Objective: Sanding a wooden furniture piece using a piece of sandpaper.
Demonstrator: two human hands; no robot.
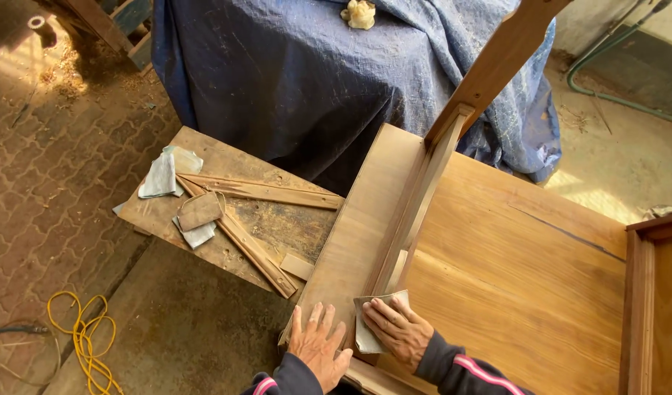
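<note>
left hand (318,347): laid flat, palm down, fingers spread, just left of the sandpaper sheet (376,322) | right hand (398,329): pressed flat on that sheet, fingers extended | both forearms: dark-sleeved, angled in from below.

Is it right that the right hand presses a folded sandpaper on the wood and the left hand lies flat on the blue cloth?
Not quite. The head view shows the left hand flat on the wood, not on the blue cloth. The right hand does press the sandpaper on the wood.
</note>
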